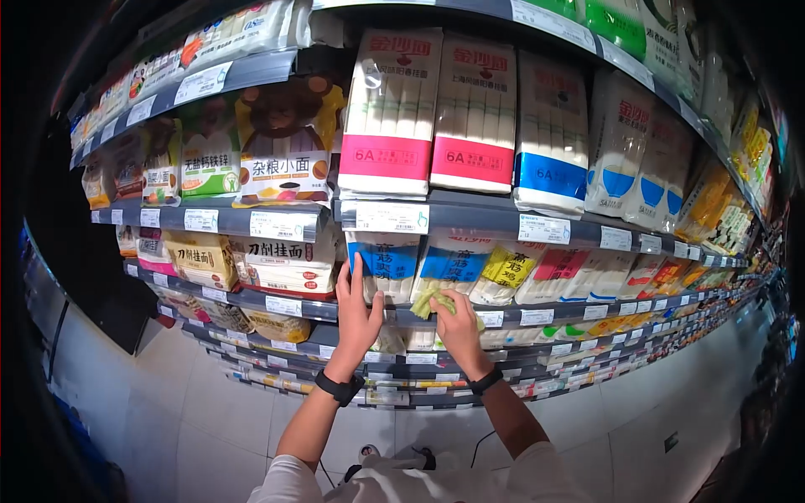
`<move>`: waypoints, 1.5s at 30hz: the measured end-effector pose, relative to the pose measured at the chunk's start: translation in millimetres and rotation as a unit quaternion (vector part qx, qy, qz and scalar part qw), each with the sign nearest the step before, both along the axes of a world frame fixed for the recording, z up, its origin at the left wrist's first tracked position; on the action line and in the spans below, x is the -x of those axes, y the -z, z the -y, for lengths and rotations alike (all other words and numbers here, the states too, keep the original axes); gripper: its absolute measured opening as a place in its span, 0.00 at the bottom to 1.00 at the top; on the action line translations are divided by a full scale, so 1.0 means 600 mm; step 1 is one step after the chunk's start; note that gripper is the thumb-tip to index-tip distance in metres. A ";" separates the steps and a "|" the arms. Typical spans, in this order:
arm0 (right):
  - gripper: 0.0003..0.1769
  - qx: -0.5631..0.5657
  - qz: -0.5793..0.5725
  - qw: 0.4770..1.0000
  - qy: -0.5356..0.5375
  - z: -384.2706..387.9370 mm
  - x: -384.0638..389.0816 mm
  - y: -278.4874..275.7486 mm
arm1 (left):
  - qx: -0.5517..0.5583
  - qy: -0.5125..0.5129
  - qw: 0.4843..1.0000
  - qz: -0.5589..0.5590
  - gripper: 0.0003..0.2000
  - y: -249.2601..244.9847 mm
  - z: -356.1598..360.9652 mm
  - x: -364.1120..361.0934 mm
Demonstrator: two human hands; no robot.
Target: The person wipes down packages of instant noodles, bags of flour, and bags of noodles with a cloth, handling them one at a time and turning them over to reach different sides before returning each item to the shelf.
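My left hand (pixel 359 308) is raised with its fingers apart, the fingertips at the left edge of a blue-labelled noodle pack (pixel 383 267) on the shelf below the pink-banded packs. To its right, my right hand (pixel 457 325) is closed on a crumpled yellow-green cloth (pixel 433 301). The cloth lies against the shelf's front edge, just below a second blue-labelled pack (pixel 449 267). A yellow-labelled pack (pixel 506 272) stands to the right of that one.
Above the hands, a shelf edge (pixel 470 220) with price tags juts out under pink-banded packs (pixel 387 159) and a blue-banded pack (pixel 551 172). White bags (pixel 285 267) stand to the left. More stocked shelves lie below, over a tiled floor (pixel 570 423).
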State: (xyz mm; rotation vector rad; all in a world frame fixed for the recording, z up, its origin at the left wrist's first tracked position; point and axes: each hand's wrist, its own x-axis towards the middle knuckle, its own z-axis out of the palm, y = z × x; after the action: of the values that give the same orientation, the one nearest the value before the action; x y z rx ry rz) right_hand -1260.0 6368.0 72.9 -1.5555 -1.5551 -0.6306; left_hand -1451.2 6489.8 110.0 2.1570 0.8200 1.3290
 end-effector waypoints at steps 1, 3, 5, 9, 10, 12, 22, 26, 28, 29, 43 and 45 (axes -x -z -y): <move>0.19 0.008 -0.035 0.999 -0.006 0.000 0.006 0.000 | -0.024 -0.004 1.000 0.006 0.41 0.010 -0.008 0.002; 0.19 -0.002 -0.076 0.997 -0.023 -0.008 0.015 -0.028 | -0.025 0.016 0.999 0.013 0.41 0.017 -0.024 0.007; 0.20 -0.036 -0.139 0.988 -0.058 -0.017 0.047 -0.074 | -0.006 0.049 0.999 0.014 0.40 0.028 -0.026 0.024; 0.23 -0.130 -0.040 0.990 -0.031 -0.100 0.094 -0.158 | 0.002 0.104 0.993 0.050 0.39 0.046 -0.039 0.039; 0.23 -0.136 -0.018 0.990 -0.020 -0.119 0.103 -0.162 | 0.015 0.122 0.991 0.056 0.38 0.046 -0.039 0.045; 0.24 -0.091 0.010 0.996 0.016 -0.141 0.128 -0.143 | 0.006 0.133 0.990 0.050 0.38 0.052 -0.046 0.056; 0.24 0.034 -0.018 0.997 -0.063 -0.105 0.153 -0.022 | 0.128 0.193 0.965 0.126 0.32 0.102 -0.055 0.106; 0.26 -0.149 -0.019 0.988 0.043 -0.110 0.129 -0.160 | 0.086 0.154 0.977 0.117 0.29 0.092 -0.074 0.089; 0.23 -0.100 0.010 0.994 0.049 -0.120 0.119 -0.129 | 0.045 0.153 0.979 0.124 0.29 0.065 -0.070 0.079; 0.22 -0.060 0.029 0.997 0.025 -0.116 0.119 -0.100 | 0.068 0.161 0.976 0.129 0.29 0.065 -0.074 0.067; 0.15 0.039 -0.251 0.966 0.044 0.123 0.040 0.148 | 0.092 0.023 0.995 -0.002 0.12 0.279 0.012 0.106; 0.15 0.082 -0.303 0.949 0.023 0.136 0.030 0.209 | 0.144 0.013 0.988 -0.048 0.18 0.352 -0.018 0.101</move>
State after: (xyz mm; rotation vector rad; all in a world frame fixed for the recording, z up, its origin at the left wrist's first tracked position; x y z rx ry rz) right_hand -1278.2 6286.4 -52.4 -1.7047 -1.1207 -0.0228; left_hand -1512.0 6500.4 -101.0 2.0061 0.9542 1.0293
